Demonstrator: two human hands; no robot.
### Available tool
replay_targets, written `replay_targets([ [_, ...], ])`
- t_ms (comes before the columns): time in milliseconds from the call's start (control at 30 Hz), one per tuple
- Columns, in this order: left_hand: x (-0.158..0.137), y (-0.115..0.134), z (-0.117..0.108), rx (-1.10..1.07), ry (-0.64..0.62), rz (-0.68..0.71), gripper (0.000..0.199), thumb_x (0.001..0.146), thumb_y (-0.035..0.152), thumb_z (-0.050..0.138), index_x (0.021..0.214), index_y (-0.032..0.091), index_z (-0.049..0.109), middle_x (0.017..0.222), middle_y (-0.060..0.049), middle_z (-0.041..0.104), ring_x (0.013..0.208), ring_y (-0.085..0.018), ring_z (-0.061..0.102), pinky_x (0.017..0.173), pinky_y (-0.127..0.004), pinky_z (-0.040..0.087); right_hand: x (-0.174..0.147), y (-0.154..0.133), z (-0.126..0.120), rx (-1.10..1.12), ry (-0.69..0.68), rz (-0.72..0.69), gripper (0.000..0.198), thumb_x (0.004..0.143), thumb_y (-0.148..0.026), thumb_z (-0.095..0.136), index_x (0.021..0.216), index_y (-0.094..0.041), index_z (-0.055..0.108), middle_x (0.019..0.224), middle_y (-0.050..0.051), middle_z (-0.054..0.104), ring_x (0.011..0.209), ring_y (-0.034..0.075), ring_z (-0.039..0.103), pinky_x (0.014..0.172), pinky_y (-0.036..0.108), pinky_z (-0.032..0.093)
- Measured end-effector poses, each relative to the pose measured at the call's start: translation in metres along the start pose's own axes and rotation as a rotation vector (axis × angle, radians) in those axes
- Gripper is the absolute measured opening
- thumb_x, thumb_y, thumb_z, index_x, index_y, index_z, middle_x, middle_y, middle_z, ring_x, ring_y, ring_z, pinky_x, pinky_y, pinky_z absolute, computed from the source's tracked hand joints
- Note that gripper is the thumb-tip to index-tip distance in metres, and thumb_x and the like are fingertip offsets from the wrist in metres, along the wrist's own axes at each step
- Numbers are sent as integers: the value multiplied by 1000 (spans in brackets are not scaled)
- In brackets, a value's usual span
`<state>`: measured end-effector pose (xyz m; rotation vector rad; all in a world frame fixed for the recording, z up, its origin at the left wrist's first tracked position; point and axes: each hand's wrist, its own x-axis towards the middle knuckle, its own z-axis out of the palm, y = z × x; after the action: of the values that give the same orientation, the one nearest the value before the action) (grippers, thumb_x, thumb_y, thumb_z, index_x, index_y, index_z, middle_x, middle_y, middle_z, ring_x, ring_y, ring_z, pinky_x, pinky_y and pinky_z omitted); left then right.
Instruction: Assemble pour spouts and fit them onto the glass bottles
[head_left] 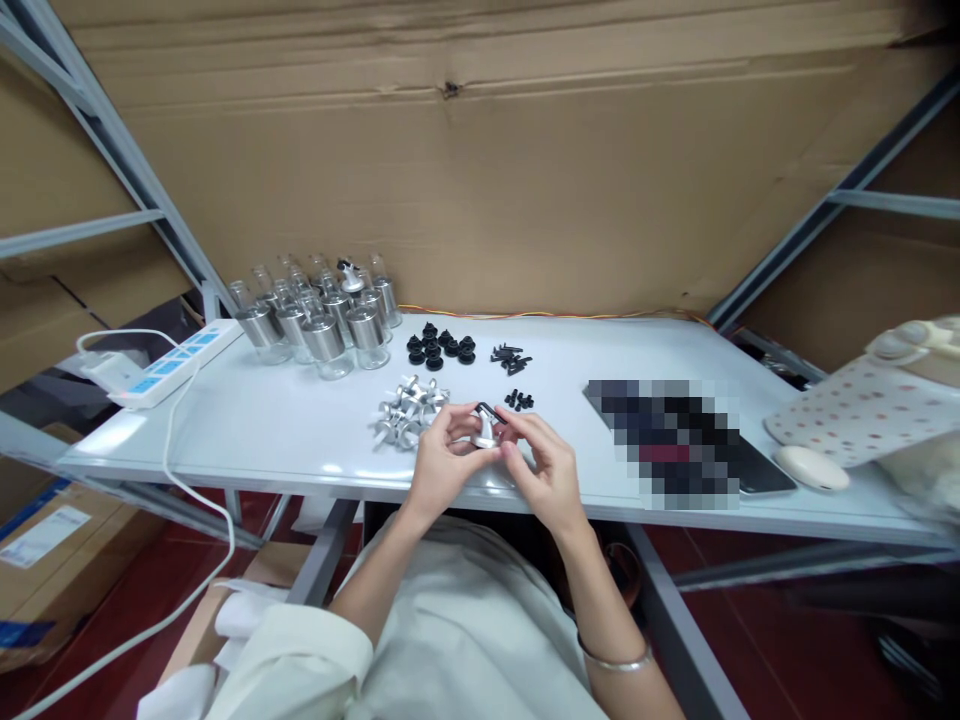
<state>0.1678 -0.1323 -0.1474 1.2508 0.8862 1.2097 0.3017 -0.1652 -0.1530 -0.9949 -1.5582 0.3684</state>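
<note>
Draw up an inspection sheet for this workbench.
Surface: white tabletop, glossy.
Work pieces: glass bottles with metal sleeves, back left; loose silver pieces, black stoppers, slim black parts, small black parts, centre.
Clutter: spotted white item and pale rounded case, right; pixelated area unreadable.
Hands: left hand and right hand together hold a silver-and-black piece.
Cables: power strip, left; white cable hanging off the table; thin wire along the back.
Surroundings: cardboard wall, metal frame.
</note>
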Motion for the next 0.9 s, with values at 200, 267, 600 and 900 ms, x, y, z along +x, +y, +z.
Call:
replay_targets([
  [200,0,1,-1,63,17,11,52,50,21,83,93,17,55,81,-1,62,81,-14,64,67,-21,52,1,-3,-1,11,-129,22,55,73,-13,59,127,-24,52,96,5,57,81,18,56,75,33,50],
  [267,0,2,-1,67,17,3,51,51,22,83,93,17,55,80,-1,62,82,-14,63,67,-21,52,1,-1,-1,16,-147,56,57,73,-12,59,128,-24,51,99,6,57,83,18,57,75,33,51],
  [600,0,1,-2,68,17,0,50,51,22,82,91,17,54,77,1,58,80,-13,62,67,-22,53,-1,9,2,-26,-122,98,52,72,-27,72,120,-22,54,97,6,60,81,19,59,73,34,52],
  [900,-2,0,0,120,-22,4,49,51,22,82,90,18,52,76,2,60,79,-14,63,66,-22,53,-3,8,2,-30,-43,98,37,70,-22,72,106,-20,60,78,0,57,68,15,54,66,29,49],
])
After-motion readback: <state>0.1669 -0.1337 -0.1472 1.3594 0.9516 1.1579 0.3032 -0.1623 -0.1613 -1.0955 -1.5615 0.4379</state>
